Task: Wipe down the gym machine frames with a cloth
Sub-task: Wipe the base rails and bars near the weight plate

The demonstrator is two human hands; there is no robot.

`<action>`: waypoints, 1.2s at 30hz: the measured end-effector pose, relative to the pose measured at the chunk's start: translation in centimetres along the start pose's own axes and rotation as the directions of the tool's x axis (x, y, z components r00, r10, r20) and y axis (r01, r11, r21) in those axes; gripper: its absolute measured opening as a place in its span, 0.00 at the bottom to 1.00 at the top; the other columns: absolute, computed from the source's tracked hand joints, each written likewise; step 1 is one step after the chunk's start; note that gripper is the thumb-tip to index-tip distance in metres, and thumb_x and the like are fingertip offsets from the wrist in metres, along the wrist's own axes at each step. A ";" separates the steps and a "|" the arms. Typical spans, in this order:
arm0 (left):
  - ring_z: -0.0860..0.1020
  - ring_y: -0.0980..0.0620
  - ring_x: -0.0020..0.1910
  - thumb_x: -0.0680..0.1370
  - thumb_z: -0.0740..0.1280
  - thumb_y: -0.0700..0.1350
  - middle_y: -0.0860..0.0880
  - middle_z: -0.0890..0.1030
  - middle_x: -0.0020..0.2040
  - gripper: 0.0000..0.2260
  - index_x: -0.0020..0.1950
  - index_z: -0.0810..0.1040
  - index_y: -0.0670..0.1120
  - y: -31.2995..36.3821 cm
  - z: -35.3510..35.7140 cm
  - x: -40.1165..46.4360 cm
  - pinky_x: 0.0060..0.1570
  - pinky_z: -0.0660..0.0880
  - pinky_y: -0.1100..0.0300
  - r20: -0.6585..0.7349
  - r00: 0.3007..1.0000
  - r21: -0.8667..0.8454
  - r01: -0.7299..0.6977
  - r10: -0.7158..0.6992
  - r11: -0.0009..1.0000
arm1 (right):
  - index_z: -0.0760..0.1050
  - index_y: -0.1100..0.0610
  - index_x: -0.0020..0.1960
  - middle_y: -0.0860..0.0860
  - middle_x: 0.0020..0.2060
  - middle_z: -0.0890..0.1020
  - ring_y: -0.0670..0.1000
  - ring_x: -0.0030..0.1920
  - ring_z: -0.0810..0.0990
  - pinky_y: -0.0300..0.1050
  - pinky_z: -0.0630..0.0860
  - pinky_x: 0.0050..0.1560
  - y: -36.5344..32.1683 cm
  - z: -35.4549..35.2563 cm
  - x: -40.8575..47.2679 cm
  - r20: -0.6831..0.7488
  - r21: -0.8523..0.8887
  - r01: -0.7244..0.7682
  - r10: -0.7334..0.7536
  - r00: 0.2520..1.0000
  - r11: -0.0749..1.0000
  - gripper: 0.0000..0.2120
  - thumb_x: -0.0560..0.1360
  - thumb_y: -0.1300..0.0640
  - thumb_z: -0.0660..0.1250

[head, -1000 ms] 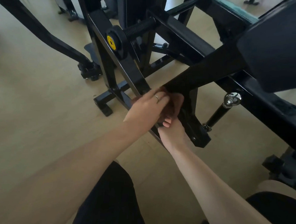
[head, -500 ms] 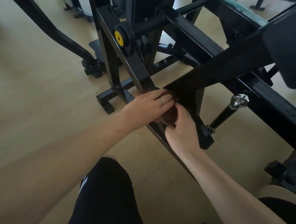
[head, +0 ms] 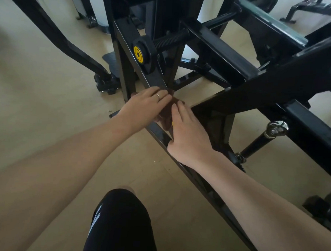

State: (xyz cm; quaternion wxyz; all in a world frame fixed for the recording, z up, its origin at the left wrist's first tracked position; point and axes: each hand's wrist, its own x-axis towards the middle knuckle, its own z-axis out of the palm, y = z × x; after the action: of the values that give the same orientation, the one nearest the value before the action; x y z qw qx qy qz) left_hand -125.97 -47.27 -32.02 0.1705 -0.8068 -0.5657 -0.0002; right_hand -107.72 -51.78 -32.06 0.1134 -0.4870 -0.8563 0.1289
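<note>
A dark brown cloth (head: pixel 166 114) lies on a sloping black frame bar (head: pixel 159 81) of the gym machine, where it crosses a thicker black beam (head: pixel 258 91). My left hand (head: pixel 145 107), a ring on one finger, presses on the cloth's left side with fairly straight fingers. From the near side, my right hand (head: pixel 188 138) holds the cloth between fingers and thumb. Its fingertips lie on top and its thumb sits at the bar's edge. Both hands hide most of the cloth.
A black knob with a yellow centre (head: pixel 140 55) sits on the bar just above my hands. A chrome-tipped pin (head: pixel 275 128) sticks out at the right. More black frame members, feet and a curved arm (head: pixel 56 35) stand on the wooden floor (head: pixel 37 99). My black-clad knee (head: pixel 121 219) is below.
Both hands have slid up along the sloping bar with the cloth. My right hand has moved from under the left hand to lie beside it, fingers more stretched out.
</note>
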 end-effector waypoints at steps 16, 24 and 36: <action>0.69 0.40 0.74 0.79 0.71 0.42 0.40 0.71 0.74 0.29 0.76 0.64 0.39 -3.1 -3.5 2.8 0.75 0.65 0.48 0.047 0.973 0.548 -0.215 0.227 0.808 | 0.54 0.62 0.81 0.62 0.81 0.56 0.61 0.81 0.55 0.54 0.55 0.81 -1.7 0.8 1.0 0.009 -0.308 -0.030 0.034 0.999 0.951 0.46 0.74 0.46 0.75; 0.69 0.38 0.71 0.77 0.72 0.43 0.38 0.72 0.72 0.29 0.74 0.66 0.38 0.2 -2.1 2.1 0.74 0.65 0.46 0.061 0.996 0.423 -0.083 0.063 0.902 | 0.56 0.62 0.81 0.63 0.81 0.56 0.61 0.82 0.54 0.55 0.51 0.82 -1.6 0.7 0.7 0.009 -0.286 -0.011 0.014 1.000 0.958 0.45 0.74 0.47 0.75; 0.67 0.38 0.75 0.79 0.69 0.40 0.38 0.72 0.73 0.26 0.75 0.66 0.37 -2.5 -3.2 2.9 0.77 0.62 0.46 0.016 0.981 0.535 -0.172 0.193 0.827 | 0.54 0.61 0.81 0.62 0.82 0.50 0.62 0.82 0.48 0.55 0.46 0.82 -1.8 0.8 0.9 0.057 -0.296 -0.018 0.037 0.998 0.955 0.46 0.75 0.43 0.74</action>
State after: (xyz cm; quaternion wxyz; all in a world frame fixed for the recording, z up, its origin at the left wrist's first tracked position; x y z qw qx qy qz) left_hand -126.58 -44.74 -27.76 0.3985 -0.7775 -0.4603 0.1578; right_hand -109.82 -51.96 -32.12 0.0111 -0.5062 -0.8622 0.0161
